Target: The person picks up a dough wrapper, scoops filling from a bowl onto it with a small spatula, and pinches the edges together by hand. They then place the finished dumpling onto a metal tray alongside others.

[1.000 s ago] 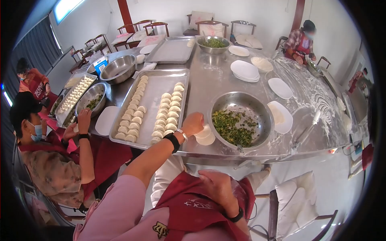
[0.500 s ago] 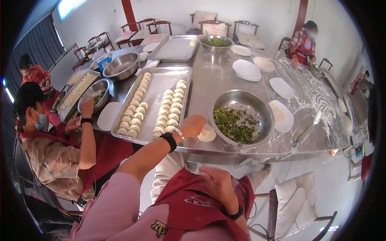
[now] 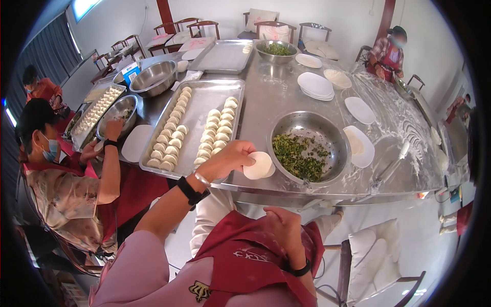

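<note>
My left hand [image 3: 228,159] pinches a round dumpling wrapper [image 3: 257,166] by its left edge at the table's near side. The wrapper is tilted up, and a pale round edge shows behind it. Just right of it stands a steel bowl [image 3: 337,134] of chopped green and yellow filling [image 3: 296,156]. To the left, a metal tray [image 3: 198,120] carries rows of folded dumplings [image 3: 171,146]. My right hand [image 3: 286,228] is held in front of my red apron [image 3: 225,250], fingers curled; whatever they may hold is hidden.
White plates [image 3: 315,85] and a plate with wrappers [image 3: 364,153] lie to the right. Flour covers the table [image 3: 404,115] there. A co-worker [image 3: 66,169] sits close on my left, another [image 3: 387,56] stands far right. A cushioned chair [image 3: 376,256] is at my right.
My left hand has lifted the wrapper up from the table and drawn slightly left. My right hand has shifted a little right and up, fingers still curled.
</note>
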The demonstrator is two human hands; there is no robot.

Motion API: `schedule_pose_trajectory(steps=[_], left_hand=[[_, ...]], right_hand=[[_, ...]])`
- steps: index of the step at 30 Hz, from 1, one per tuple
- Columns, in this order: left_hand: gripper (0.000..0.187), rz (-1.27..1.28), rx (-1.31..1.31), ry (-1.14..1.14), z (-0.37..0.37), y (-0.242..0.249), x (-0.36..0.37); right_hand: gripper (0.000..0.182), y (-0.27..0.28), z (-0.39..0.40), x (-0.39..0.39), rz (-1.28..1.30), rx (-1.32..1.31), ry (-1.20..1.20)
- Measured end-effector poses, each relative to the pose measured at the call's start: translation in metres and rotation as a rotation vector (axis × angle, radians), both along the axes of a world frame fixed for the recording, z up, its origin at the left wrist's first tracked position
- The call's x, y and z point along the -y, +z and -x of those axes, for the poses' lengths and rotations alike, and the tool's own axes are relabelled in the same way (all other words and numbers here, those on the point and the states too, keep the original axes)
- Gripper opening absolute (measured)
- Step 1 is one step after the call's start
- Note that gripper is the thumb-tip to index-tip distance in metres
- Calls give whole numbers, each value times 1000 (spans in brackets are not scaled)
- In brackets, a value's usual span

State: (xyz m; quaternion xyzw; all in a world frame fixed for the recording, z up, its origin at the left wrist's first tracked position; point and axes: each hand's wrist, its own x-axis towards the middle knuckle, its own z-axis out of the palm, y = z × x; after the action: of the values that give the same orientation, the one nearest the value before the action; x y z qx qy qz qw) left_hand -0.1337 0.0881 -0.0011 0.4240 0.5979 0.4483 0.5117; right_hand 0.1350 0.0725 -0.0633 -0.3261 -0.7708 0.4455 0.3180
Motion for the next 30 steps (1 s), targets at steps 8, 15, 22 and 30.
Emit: schedule_pose_trajectory(steps=[8,15,22,30], left_hand=[[34,-121,675,123,-31,-25,48],[41,-129,998,148,-59,-68,67],[40,-23,1042,180,-79,-72,67],[45,-109,1095,99,-81,-54,45]], right_hand=[[22,32,-27,-23,-134,-204,-616],[47,37,-26,-68,-534,208,-313],[22,31,-7,-96,-585,170,-221],[9,32,-12,-139,-459,128,-243]])
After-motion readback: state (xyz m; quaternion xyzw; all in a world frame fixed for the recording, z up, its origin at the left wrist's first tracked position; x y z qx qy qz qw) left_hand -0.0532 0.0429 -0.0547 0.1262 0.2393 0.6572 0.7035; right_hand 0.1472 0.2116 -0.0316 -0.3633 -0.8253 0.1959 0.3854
